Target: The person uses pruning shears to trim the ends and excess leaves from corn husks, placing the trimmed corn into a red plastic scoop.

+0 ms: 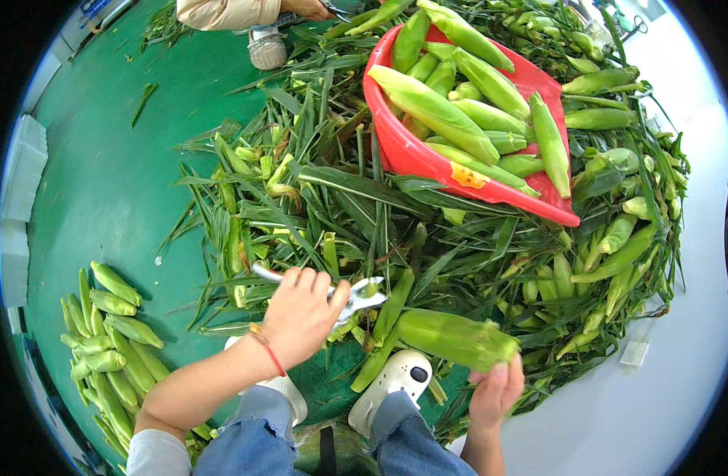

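Note:
My left hand [302,309], with a red string on its wrist, is wrapped around pruning shears [362,297] with silvery blades. The blades lie about a short piece of green stalk, just left of an ear of corn [451,335] in its green husk. That ear lies nearly level above my shoes, its other end slightly blurred. My right hand [497,390] grips it at that right end, fingers closed against the husk. Beneath the ear and the shears, cut leaves and stalks [388,309] spread out.
A red plastic scoop-shaped basket [400,151] full of husked-in ears rests on the leaf heap [340,190]. More ears [618,254] lie along the white wall [657,397]. Another corn pile [114,357] sits on the green floor [102,206]. Another person's sleeve [229,12] shows at the top.

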A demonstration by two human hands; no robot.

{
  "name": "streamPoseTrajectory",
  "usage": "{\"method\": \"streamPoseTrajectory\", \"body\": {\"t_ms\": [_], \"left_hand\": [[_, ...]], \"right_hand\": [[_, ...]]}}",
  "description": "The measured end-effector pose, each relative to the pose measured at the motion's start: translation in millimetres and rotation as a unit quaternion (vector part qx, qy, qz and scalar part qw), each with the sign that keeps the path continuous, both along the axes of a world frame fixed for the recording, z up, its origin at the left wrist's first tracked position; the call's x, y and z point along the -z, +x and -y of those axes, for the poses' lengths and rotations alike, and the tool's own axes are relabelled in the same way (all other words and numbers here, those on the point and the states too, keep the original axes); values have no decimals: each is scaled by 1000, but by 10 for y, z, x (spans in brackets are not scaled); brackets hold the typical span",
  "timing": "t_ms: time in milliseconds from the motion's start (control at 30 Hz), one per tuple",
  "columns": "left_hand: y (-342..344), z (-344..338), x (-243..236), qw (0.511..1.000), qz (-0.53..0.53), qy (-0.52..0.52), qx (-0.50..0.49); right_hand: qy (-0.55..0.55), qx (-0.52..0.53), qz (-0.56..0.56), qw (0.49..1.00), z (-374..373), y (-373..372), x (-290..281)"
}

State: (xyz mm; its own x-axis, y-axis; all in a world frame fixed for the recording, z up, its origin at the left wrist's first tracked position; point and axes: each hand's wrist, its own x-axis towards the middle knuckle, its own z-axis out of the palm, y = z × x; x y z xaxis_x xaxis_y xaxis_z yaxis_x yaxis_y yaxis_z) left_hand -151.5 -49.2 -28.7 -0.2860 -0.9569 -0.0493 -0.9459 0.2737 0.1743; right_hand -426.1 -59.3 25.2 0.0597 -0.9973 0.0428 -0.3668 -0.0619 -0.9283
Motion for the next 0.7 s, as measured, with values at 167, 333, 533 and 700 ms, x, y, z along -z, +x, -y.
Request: {"method": "streamPoseTrajectory", "body": {"t_ms": [167,333,533,700], "left_hand": [[-136,-252,196,999,41,-1,21],[-138,-234,4,998,65,3,-1],[-38,-230,186,992,119,36,-27],[-170,-291,123,989,128,61,-43]], "right_hand": [[-116,-76,-44,989,-85,-80,-15],[-98,-125,-74,985,-5,-14,87],[-41,-6,118,992,-269,81,-112],[-150,-126,-171,966,-19,227,57]]}}
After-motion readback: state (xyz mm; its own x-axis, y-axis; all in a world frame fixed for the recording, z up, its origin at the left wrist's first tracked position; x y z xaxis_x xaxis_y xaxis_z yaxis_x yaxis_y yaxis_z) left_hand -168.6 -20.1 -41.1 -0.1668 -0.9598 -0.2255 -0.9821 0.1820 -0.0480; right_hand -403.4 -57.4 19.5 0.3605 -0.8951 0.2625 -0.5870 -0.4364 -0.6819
